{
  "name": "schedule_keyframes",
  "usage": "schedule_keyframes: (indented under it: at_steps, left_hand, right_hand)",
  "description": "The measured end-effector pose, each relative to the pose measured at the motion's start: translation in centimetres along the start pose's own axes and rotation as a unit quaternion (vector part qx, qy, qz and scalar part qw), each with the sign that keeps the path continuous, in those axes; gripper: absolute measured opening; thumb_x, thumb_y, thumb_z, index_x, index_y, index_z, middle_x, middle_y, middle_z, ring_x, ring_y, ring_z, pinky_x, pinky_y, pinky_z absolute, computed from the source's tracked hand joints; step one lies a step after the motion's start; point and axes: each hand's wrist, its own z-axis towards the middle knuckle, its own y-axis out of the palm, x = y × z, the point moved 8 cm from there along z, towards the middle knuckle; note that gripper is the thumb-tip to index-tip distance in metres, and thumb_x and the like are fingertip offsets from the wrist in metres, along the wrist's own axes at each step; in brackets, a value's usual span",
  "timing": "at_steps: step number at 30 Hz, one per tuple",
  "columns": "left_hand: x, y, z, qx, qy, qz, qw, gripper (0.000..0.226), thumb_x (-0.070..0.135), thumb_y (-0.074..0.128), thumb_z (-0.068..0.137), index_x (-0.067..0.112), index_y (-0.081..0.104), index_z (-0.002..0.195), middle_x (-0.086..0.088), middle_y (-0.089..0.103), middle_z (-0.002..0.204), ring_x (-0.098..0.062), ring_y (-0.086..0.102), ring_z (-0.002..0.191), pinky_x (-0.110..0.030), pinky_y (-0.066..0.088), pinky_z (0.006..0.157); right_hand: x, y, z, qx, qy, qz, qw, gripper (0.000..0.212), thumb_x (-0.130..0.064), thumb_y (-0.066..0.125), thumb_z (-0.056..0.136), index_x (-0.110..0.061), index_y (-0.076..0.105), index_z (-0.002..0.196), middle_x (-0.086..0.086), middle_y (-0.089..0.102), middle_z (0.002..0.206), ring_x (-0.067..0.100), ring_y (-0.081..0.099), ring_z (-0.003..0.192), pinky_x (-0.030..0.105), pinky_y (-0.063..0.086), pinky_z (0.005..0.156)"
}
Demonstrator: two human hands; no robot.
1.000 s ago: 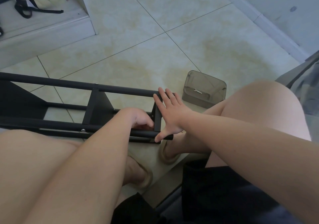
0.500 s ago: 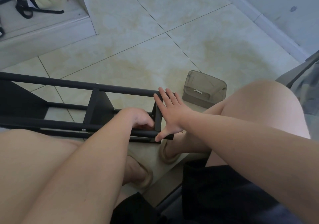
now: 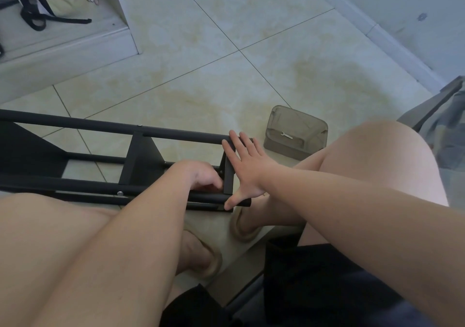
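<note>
Pale, yellow-stained floor tiles (image 3: 226, 82) carry a black metal rack frame (image 3: 176, 134). It lies on its side in front of the seated person's knees, with its tubes running off to the left. The right hand (image 3: 247, 173) is spread flat with straight fingers, its palm pressed against the outside of the end panel (image 3: 229, 183) and its thumb touching the lower tube. The left hand (image 3: 201, 175) reaches inside the frame, fingers curled at the panel's inner face. Whether they pinch a screw or nut I cannot tell, as the knuckles hide it. Near the frame's end stands a translucent plastic box (image 3: 286, 149) with a small wrench (image 3: 286, 134) in it.

The frame looks stiff and, being hollow tube, probably fairly light. Its smooth paint may let it skate on the tile, so bracing the end seems sensible. The tubes close to the joints look like the best hold, since the sheet panel's edges are thin.
</note>
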Motion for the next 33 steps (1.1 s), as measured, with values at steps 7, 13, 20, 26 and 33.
schedule_keyframes:
  at_steps: [7,13,20,26,33]
  left_hand:
    - [-0.11,0.53,-0.28,-0.021,0.001,-0.039,0.999,0.010,0.017,0.067,0.081,0.013,0.074,0.074,0.001,0.071,0.074,-0.018,0.060,0.072,-0.034,0.048,0.080]
    - [0.05,-0.02,0.14,0.010,0.009,0.004,1.000,0.030,0.020,0.068,0.078,0.003,0.074,0.102,-0.017,0.068,0.099,-0.029,0.060,0.090,-0.044,0.048,0.097]
    - [0.14,0.47,-0.20,-0.023,0.009,-0.036,0.999,0.022,0.013,0.066,0.082,0.009,0.077,0.100,-0.004,0.074,0.088,-0.020,0.064,0.082,-0.036,0.051,0.088]
    - [0.23,0.14,0.06,-0.003,0.012,-0.015,1.000,0.026,0.019,0.070,0.081,0.002,0.075,0.101,-0.011,0.069,0.093,-0.025,0.060,0.087,-0.045,0.048,0.100]
    - [-0.08,0.44,0.19,-0.022,0.007,-0.038,0.999,0.020,0.008,0.063,0.083,0.003,0.073,0.099,-0.013,0.066,0.094,-0.027,0.058,0.088,-0.045,0.046,0.101]
  right_hand:
    - [-0.03,0.05,0.03,0.003,-0.001,0.002,1.000,0.158,-0.097,0.060,0.054,-0.010,-0.025,0.156,0.018,-0.035,0.161,0.039,-0.030,0.149,0.054,-0.011,0.123]
    - [0.04,0.09,0.04,0.005,0.000,0.002,1.000,0.159,-0.097,0.060,0.053,-0.010,-0.024,0.157,0.018,-0.035,0.161,0.039,-0.029,0.149,0.054,-0.010,0.123]
    - [0.00,0.13,0.11,0.009,-0.001,-0.003,1.000,0.159,-0.098,0.058,0.053,-0.009,-0.024,0.157,0.019,-0.034,0.161,0.040,-0.028,0.150,0.054,-0.010,0.124]
    - [0.10,0.24,0.18,0.007,-0.003,-0.002,1.000,0.159,-0.098,0.058,0.053,-0.009,-0.024,0.156,0.018,-0.035,0.161,0.040,-0.030,0.149,0.054,-0.012,0.123]
    - [0.09,0.27,0.25,0.008,-0.004,0.001,1.000,0.159,-0.098,0.058,0.053,-0.010,-0.025,0.156,0.018,-0.035,0.160,0.040,-0.030,0.149,0.054,-0.013,0.122]
